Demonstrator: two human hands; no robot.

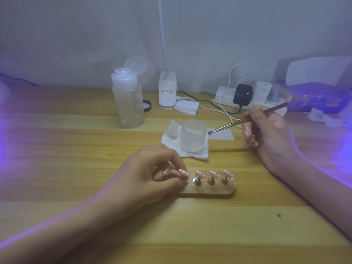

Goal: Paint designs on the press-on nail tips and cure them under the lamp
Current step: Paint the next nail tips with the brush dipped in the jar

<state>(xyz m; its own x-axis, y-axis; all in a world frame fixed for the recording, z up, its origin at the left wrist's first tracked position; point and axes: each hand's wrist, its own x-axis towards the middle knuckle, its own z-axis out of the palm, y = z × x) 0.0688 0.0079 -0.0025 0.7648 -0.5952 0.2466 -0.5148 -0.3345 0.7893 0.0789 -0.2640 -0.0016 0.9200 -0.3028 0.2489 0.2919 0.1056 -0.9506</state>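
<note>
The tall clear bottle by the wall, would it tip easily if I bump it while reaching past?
Probably yes: the bottle is tall for its base and looks nearly empty, so it is likely light. Its smooth plastic wall may be slippery to grip. Its flip lid stands open, so any remaining liquid could spill if it falls.

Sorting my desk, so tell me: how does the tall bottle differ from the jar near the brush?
The bottle is tall; the jar is short and squat. The bottle stands on the bare table; the jar sits on a white tissue. The bottle looks clear, with its flip cap hinged open; the jar looks frosted. Both stand upright.
</note>
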